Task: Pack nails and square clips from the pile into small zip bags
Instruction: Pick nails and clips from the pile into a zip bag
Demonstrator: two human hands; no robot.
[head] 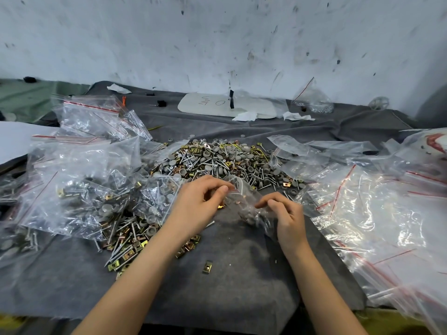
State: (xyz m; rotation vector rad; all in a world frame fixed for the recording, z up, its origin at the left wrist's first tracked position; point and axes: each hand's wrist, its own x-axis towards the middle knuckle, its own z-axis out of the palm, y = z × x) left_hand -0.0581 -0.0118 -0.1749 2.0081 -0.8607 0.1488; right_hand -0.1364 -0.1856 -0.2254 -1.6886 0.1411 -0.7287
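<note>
A big pile (217, 160) of nails, brass square clips and grey caps lies on the grey cloth (229, 274) ahead of me. Between my hands is a small clear zip bag (244, 201) with some hardware inside. My left hand (200, 201) pinches the bag's upper edge with thumb and fingers. My right hand (283, 211) grips the bag's lower right part with curled fingers. One loose brass clip (207, 266) lies on the cloth near my forearms.
Filled zip bags (79, 189) are heaped at the left, with loose nails and clips (128, 238) spilling beside them. Empty red-striped zip bags (377, 213) cover the right side. A white board (227, 105) and tissue scraps lie by the back wall.
</note>
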